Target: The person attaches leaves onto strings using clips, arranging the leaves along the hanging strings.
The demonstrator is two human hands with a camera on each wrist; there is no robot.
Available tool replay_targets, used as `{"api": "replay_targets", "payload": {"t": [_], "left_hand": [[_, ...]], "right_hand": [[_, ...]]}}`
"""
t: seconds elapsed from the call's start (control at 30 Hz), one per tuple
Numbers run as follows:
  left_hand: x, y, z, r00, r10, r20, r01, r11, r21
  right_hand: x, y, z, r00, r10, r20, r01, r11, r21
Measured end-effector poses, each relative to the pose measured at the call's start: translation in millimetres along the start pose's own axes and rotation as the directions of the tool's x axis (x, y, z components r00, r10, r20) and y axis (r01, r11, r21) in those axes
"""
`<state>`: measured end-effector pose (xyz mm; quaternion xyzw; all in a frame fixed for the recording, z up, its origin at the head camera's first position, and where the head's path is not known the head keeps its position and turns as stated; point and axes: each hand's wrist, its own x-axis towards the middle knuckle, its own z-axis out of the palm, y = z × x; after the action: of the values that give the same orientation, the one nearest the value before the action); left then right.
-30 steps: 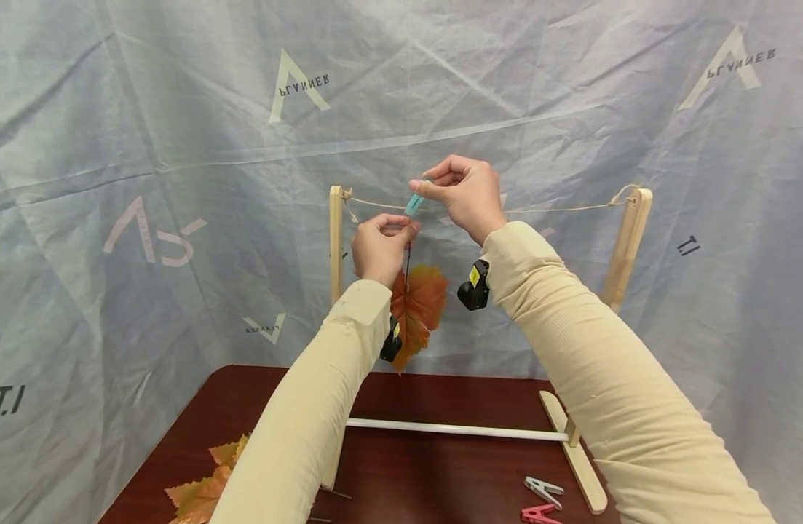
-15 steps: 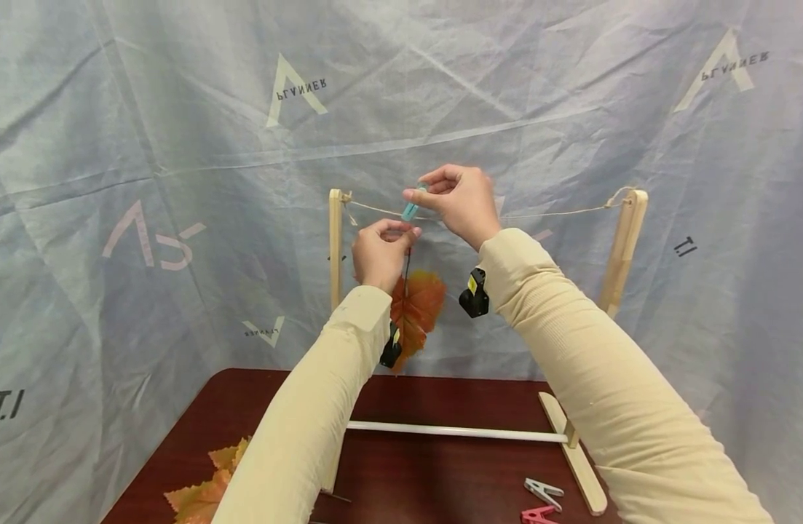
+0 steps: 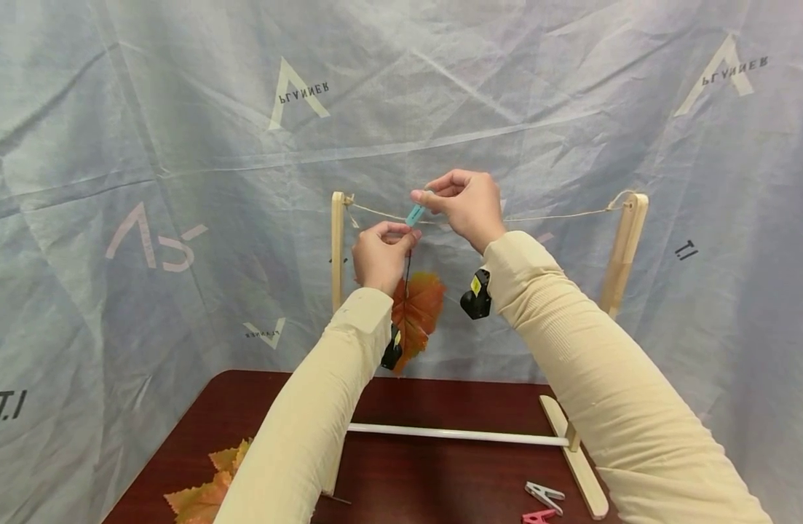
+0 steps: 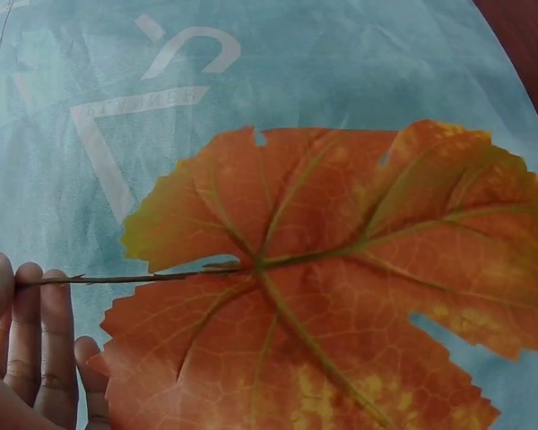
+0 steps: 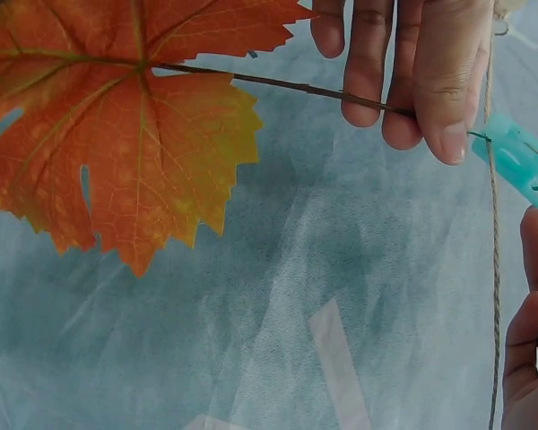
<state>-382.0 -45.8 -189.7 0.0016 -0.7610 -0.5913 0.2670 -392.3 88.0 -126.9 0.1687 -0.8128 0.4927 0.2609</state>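
An orange artificial leaf hangs by its thin brown stem from my left hand, whose thumb and fingers pinch the stem near its end. My right hand grips a light blue clothespin just above the left fingertips. In the right wrist view the clothespin's tip overlaps both the twine and the stem's end, which pokes out past the left thumb. The left wrist view shows the leaf's veined face filling much of the frame, with the left fingers at the stem.
The twine runs between two wooden posts joined low down by a white rod. On the dark red table lie a grey clothespin and a pink clothespin at right. More leaves lie at front left, partly behind the left sleeve.
Both hands have sunk slightly in the head view, with the clothespin lower and closer to the left fingertips. The leaf still hangs from the left hand.
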Motion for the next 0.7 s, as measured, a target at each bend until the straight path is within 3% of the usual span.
{"api": "replay_targets", "payload": {"t": [0.3,0.7], "left_hand": [[-0.9,-2.1,-1.4,1.000,0.030,0.006,-0.030,1.000,-0.005],[-6.8,-4.6,-4.3,0.999,0.048,0.023,-0.047,0.998,-0.030]], "right_hand": [[-1.5,-1,1,0.998,-0.018,0.055,0.022,0.997,-0.074],[-9.2,-13,-4,0.982,-0.002,0.190,0.029,0.990,-0.136]]}}
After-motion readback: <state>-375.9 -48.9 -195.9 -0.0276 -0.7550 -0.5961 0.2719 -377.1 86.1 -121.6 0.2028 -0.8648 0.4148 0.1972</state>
